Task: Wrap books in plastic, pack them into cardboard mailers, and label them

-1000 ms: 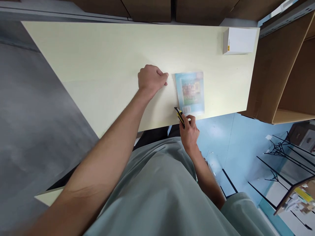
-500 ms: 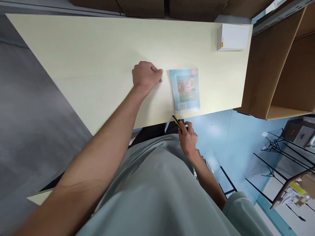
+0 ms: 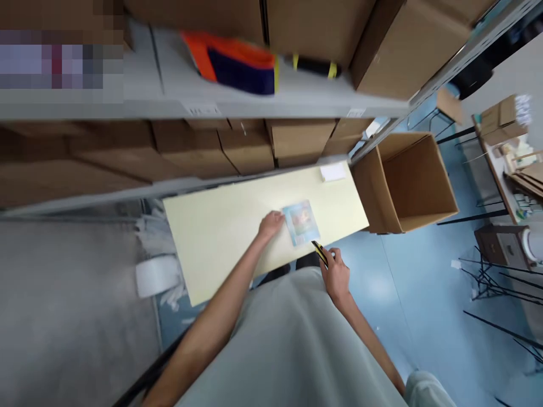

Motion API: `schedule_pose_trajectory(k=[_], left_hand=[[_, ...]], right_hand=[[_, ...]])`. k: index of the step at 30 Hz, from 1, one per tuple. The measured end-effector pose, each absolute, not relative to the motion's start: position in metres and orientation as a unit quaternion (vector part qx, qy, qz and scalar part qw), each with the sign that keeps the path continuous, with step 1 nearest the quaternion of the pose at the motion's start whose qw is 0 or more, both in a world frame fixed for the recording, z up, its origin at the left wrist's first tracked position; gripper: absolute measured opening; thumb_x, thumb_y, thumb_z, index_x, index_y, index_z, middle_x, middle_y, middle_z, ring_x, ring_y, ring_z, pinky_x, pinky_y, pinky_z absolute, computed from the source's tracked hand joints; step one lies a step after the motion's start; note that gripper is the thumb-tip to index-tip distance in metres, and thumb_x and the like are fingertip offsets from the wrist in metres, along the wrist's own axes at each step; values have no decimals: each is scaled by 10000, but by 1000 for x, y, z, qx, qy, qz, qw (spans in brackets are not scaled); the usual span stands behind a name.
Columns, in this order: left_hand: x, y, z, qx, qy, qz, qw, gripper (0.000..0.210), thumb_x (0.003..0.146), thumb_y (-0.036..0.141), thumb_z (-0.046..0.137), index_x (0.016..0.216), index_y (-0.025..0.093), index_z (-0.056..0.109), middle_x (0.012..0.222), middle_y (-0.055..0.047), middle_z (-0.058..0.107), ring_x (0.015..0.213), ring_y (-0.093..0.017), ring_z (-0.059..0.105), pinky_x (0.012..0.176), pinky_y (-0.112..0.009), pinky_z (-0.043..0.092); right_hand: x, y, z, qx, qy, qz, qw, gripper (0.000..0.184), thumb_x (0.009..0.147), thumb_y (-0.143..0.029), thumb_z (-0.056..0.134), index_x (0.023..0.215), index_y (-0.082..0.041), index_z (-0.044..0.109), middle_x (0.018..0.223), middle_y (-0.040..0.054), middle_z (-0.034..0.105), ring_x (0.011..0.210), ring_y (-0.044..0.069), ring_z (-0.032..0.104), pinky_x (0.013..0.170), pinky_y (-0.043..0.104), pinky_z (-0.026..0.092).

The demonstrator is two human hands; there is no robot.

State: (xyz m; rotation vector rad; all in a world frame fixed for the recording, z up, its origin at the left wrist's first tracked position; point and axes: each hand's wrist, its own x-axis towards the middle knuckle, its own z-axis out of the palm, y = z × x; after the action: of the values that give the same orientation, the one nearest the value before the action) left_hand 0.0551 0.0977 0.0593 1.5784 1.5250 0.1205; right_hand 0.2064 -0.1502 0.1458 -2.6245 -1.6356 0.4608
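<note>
A light blue booklet or flat packet (image 3: 302, 224), with a picture on its face, lies on the cream tabletop (image 3: 220, 226). My left hand (image 3: 271, 223) is at its left edge with the fingers curled together. Whether the fingertips grip that edge, or anything else, I cannot make out. Close to the table's front edge, my right hand (image 3: 336, 275) is wrapped round a yellow and black utility knife (image 3: 321, 253). The knife's tip points up and left, just below the booklet's lower right corner and apart from it.
A small white box (image 3: 333, 172) sits at the table's back right corner. Beside the table's right end stands an open cardboard box (image 3: 407, 186). Shelving (image 3: 297, 104) behind holds cartons, an orange and navy object (image 3: 237, 62) and a black and yellow tool (image 3: 316, 66).
The view has tilted up and shows more shelving. My left hand has moved right, up to the booklet's left edge. The knife stays in my right hand.
</note>
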Motion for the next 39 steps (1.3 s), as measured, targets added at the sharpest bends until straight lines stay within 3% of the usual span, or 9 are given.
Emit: schedule_pose_trajectory(k=[4, 11, 17, 21, 24, 29, 33, 36, 39], left_hand=[[73, 88, 112, 663, 570, 129, 468, 200, 939, 230, 608, 1078, 236, 751, 1128, -62, 855, 1080, -219, 810, 971, -316, 620], [110, 119, 196, 662, 456, 327, 496, 228, 1016, 391, 605, 1102, 250, 763, 1177, -73, 839, 1142, -258, 796, 1086, -423, 600], [161, 197, 274, 702, 433, 404, 395, 331, 999, 254, 628, 1306, 258, 752, 1398, -92, 766, 1290, -263, 740, 1147, -425, 584], [183, 237, 298, 707, 452, 410, 358, 358, 983, 210, 615, 1313, 224, 753, 1444, -111, 745, 1336, -267, 716, 1208, -445, 543], [186, 239, 292, 707, 476, 394, 345, 354, 988, 245, 623, 1316, 224, 753, 1432, -112, 753, 1330, -273, 719, 1215, -460, 534], [164, 209, 250, 682, 534, 359, 347, 341, 999, 336, 620, 1292, 250, 772, 1461, -104, 739, 1378, -286, 691, 1193, -446, 549], [128, 170, 201, 646, 616, 276, 357, 371, 982, 348, 624, 1306, 248, 773, 1428, -99, 759, 1316, -300, 720, 1162, -453, 565], [100, 127, 153, 585, 686, 174, 396, 395, 957, 323, 654, 1326, 229, 762, 1426, -111, 765, 1242, -303, 754, 1102, -425, 591], [83, 74, 98, 508, 732, 102, 442, 380, 954, 280, 641, 1304, 182, 752, 1395, -152, 774, 1194, -310, 769, 1091, -420, 579]], right_hand=[[231, -115, 166, -857, -498, 92, 92, 383, 1055, -275, 606, 1424, -261, 705, 1309, 100, 700, 862, 192, 755, 616, 263, 528], [285, 21, 222, -798, -560, 31, 220, 402, 1098, -347, 539, 1462, -241, 674, 1331, 122, 685, 956, 241, 758, 669, 299, 549], [328, 181, 289, -680, -685, -7, 260, 428, 1088, -245, 533, 1503, -186, 623, 1383, 175, 698, 1194, 305, 699, 997, 387, 551], [340, 270, 319, -646, -739, 11, 190, 337, 1053, -164, 578, 1370, -167, 690, 1339, 162, 746, 1257, 299, 665, 1176, 413, 438], [342, 310, 324, -646, -751, 29, 135, 277, 1022, -147, 651, 1281, -172, 746, 1292, 150, 781, 1243, 288, 676, 1215, 411, 389], [345, 336, 312, -627, -766, 44, 132, 273, 1028, -152, 652, 1271, -165, 776, 1273, 177, 783, 1235, 293, 664, 1211, 430, 372], [354, 327, 292, -605, -769, 43, 201, 306, 1062, -183, 588, 1311, -153, 764, 1388, 212, 715, 1276, 332, 604, 1183, 483, 390], [359, 286, 245, -592, -746, 39, 302, 351, 1125, -264, 492, 1378, -171, 716, 1451, 198, 659, 1321, 334, 568, 1166, 501, 414], [360, 208, 168, -606, -720, 133, 311, 389, 1149, -333, 425, 1377, -172, 696, 1375, 188, 682, 1261, 309, 615, 1131, 470, 470]])
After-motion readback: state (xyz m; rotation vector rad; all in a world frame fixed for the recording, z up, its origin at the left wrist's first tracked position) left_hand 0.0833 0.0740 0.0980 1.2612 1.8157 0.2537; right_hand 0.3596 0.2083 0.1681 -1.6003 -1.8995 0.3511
